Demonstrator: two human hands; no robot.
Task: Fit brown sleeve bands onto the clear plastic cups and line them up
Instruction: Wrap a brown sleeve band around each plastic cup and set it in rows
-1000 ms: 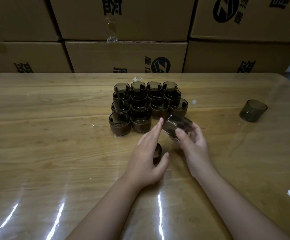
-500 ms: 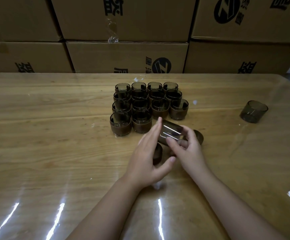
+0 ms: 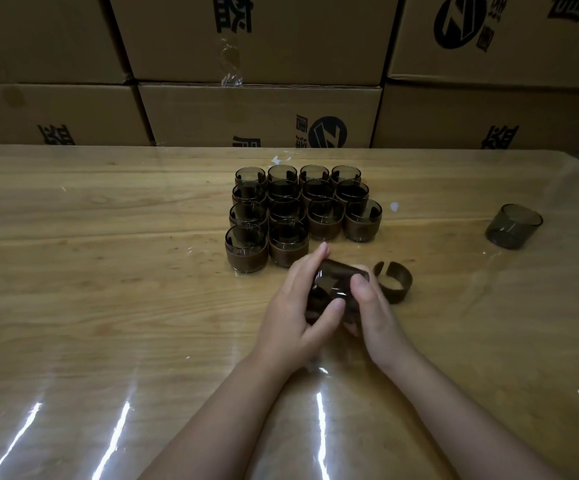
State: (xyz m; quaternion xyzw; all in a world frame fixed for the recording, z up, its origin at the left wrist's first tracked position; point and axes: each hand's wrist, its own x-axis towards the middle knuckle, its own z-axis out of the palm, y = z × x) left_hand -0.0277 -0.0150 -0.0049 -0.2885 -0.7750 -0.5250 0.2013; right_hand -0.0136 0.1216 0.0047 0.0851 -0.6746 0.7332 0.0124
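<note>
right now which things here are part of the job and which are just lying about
Job: held cup, left hand, right hand, spare band, banded cups, bare cup.
Lying about: boxes, white scraps.

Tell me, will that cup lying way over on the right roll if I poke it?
Probably. The cup lies tipped on its round side on the glossy table, so a poke could roll it, likely curving since it tapers. It looks thin and clear, so probably light and easy to send skidding.

Dim warm light, streaks of glare on the glossy table (image 3: 108,306) near edge, wide-angle bowing at edges
</note>
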